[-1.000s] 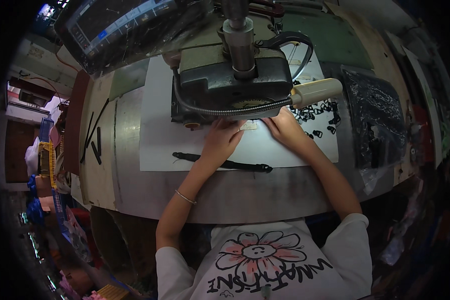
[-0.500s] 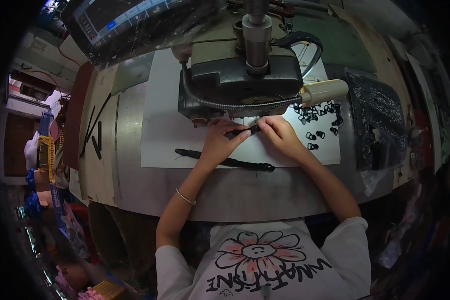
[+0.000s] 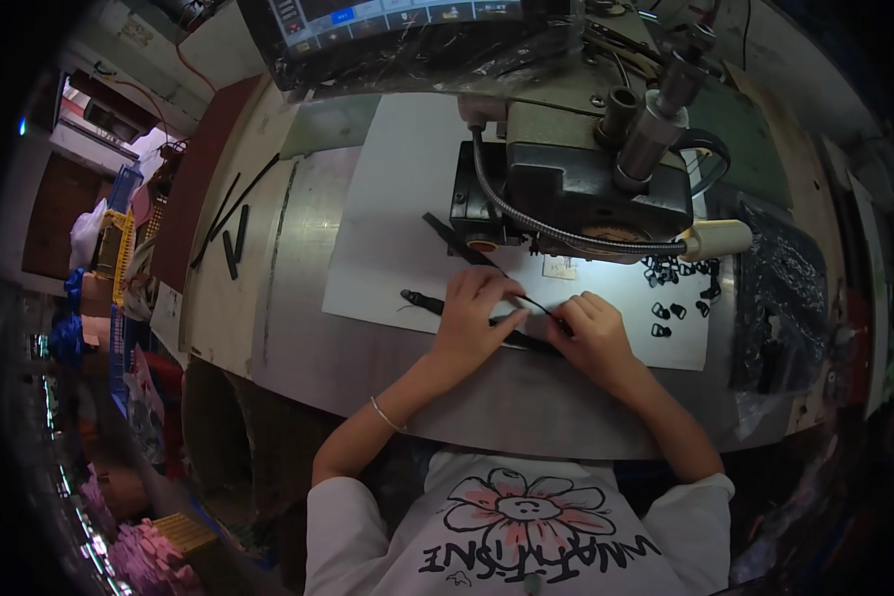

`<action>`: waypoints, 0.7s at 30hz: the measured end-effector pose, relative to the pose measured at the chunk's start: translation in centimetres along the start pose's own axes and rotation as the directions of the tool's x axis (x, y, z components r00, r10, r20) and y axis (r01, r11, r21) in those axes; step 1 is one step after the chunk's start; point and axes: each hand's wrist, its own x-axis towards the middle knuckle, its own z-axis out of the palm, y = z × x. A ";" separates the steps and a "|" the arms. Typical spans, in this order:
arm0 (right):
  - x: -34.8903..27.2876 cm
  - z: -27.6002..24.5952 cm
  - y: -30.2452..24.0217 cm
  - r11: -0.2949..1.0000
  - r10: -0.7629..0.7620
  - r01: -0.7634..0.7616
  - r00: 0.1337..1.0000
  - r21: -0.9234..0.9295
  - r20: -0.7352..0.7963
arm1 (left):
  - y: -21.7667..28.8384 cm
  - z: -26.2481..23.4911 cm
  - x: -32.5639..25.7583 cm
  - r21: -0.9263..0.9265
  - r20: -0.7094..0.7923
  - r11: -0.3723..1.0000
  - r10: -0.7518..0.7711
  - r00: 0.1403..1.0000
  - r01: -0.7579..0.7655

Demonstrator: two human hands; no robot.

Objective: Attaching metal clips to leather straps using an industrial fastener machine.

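A narrow black strap (image 3: 451, 238) slants across the white work sheet, its far end lying toward the machine. My left hand (image 3: 474, 326) is closed on its middle stretch, fingertips bent over it. At the strap's near end my right hand (image 3: 596, 341) pinches it, the fingers hiding the tip. Between the hands the strap looks thin, as if turned on edge. Beneath them lies a second black strap (image 3: 424, 300), partly covered by my left hand. The sewing machine head (image 3: 598, 184) stands just beyond both hands, apart from them.
Small black buckles (image 3: 677, 311) lie loose to the right, beside a plastic-wrapped dark bundle (image 3: 780, 298). A white-handled lamp (image 3: 717, 240) juts from the machine's right side. Several black strips (image 3: 232, 253) rest on the left tabletop. A plastic-covered screen (image 3: 407, 45) is at the back.
Both hands have come back from under the machine head toward me with the strap, which now shows at length. The view has shifted, so the machine appears farther right.
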 end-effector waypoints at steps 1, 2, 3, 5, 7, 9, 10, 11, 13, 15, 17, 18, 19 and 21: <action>0.1 0.0 -0.7 0.997 -0.008 0.006 1.000 -0.073 -0.026 | 0.1 -1.1 -0.3 -0.057 0.079 0.992 -0.106 0.991 0.111; 0.4 0.3 -1.5 0.993 -0.026 0.020 0.998 -0.117 -0.052 | 0.0 -2.4 -0.6 -0.165 0.322 0.918 -0.295 0.900 0.360; 0.7 0.6 -2.3 0.992 -0.061 0.057 0.997 -0.116 -0.036 | -0.1 -3.7 -1.0 -0.200 0.558 0.775 -0.413 0.720 0.600; 1.6 1.0 -4.1 0.991 -0.133 0.133 0.991 -0.033 0.023 | -1.7 -3.9 -2.5 -0.357 0.697 0.568 -0.366 0.616 0.741; 3.1 1.6 -5.4 0.966 -0.104 0.084 0.992 0.243 0.074 | -1.6 -4.6 -2.9 -0.428 0.750 0.336 -0.386 0.537 0.839; 5.3 4.0 -4.1 0.957 0.049 -0.050 0.999 0.285 0.011 | -2.1 -4.7 -3.8 -0.444 0.762 0.231 -0.410 0.501 0.866; 6.8 5.5 -3.3 0.960 0.157 -0.139 0.986 0.244 -0.057 | -1.6 -5.1 -3.2 -0.424 0.798 0.222 -0.368 0.478 0.878; 8.2 7.4 -2.0 0.949 0.258 -0.260 0.966 0.181 0.032 | -1.6 -5.4 -3.4 -0.418 0.805 0.228 -0.357 0.475 0.879; 10.9 8.5 -1.8 0.784 0.533 -0.575 0.817 0.233 0.222 | -1.8 -5.9 -4.0 -0.365 0.780 0.363 -0.383 0.495 0.857; 11.0 11.4 0.1 0.697 0.545 -0.626 0.780 0.349 0.307 | -1.2 -7.0 -3.8 -0.298 0.780 0.437 -0.402 0.480 0.849; 11.2 12.3 0.6 0.686 0.483 -0.591 0.806 0.424 0.342 | -1.5 -8.4 -3.8 -0.210 0.757 0.519 -0.450 0.474 0.829; 10.8 13.1 0.9 0.748 0.479 -0.534 0.845 0.394 0.236 | -2.0 -9.2 -3.8 -0.156 0.731 0.556 -0.492 0.474 0.817; 9.9 13.5 1.6 0.805 0.468 -0.482 0.874 0.346 0.128 | -3.6 -9.5 -4.2 -0.220 0.666 0.667 -0.430 0.609 0.711; 8.2 12.4 1.0 0.917 0.357 -0.348 0.934 0.197 -0.013 | -6.1 -11.0 -4.7 -0.292 0.496 0.744 -0.420 0.760 0.601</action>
